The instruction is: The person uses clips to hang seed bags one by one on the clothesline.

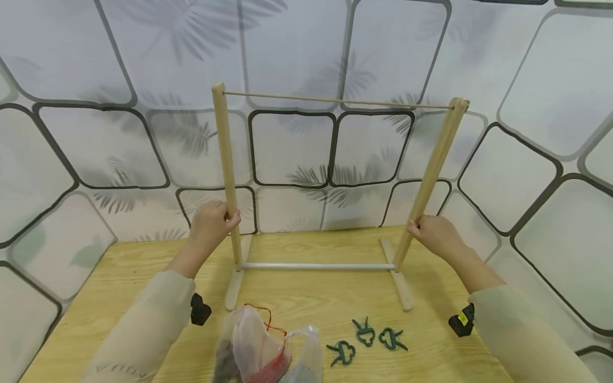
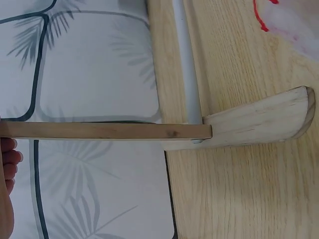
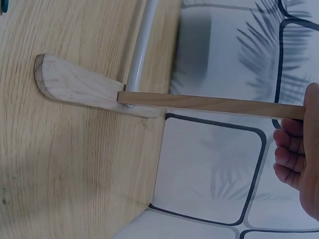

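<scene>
A wooden rack stands on the table, its two upright posts joined by a cord (image 1: pixel 335 99) at the top and a white rod (image 1: pixel 316 266) low down. My left hand (image 1: pixel 213 223) grips the left post (image 1: pixel 225 154) partway up, thumb across its front. On the other side my right hand (image 1: pixel 436 234) holds the right post (image 1: pixel 433 165), which leans outward in the head view. Each post meets a flat wooden foot, the left foot (image 2: pixel 264 114) and the right foot (image 3: pixel 79 82) both resting on the table.
Several clear plastic bags (image 1: pixel 261 346) lie at the table's front, one tied with red string (image 1: pixel 269 319). Right of them are three dark green clips (image 1: pixel 365 333). A patterned curtain (image 1: pixel 297 149) hangs behind the wooden table (image 1: pixel 297 295) and along both sides.
</scene>
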Available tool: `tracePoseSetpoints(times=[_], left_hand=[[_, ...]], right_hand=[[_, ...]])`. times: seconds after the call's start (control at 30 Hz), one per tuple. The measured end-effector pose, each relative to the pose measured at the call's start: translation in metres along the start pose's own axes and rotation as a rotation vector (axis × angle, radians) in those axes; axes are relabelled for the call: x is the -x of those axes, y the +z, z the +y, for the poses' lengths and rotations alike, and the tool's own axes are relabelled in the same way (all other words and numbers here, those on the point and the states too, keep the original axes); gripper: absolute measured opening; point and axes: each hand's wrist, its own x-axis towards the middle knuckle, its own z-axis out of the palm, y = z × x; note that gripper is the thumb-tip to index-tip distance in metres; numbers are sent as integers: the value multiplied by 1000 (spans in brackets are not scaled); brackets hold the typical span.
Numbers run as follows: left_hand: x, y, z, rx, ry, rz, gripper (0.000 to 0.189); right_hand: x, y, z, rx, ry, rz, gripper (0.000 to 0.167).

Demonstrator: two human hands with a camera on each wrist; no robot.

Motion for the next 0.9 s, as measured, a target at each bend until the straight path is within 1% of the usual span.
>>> tracePoseSetpoints(times=[0.2, 0.33, 0.47, 0.6, 0.73, 0.8, 0.9], left_hand=[[8, -13, -5, -24, 10, 0, 24], [12, -22, -6, -34, 10, 4, 22], [14, -30, -6, -45, 22, -19, 22], [18, -39, -7, -64, 18, -44, 23], [20, -45, -8, -101, 17, -61, 23], [20, -46, -9, -102, 18, -60, 24], [22, -48, -9, -86, 0, -53, 24]], right_hand=[[-7, 0, -10, -30, 12, -29, 44], [-11, 0, -16, -60, -1, -44, 45], [-14, 1, -20, -56, -21, -37, 45], [-17, 7, -24, -60, -34, -38, 45], [-20, 10, -29, -68, -27, -43, 45], [-20, 9, -32, -71, -23, -47, 45], [-20, 9, -35, -87, -25, -55, 45]])
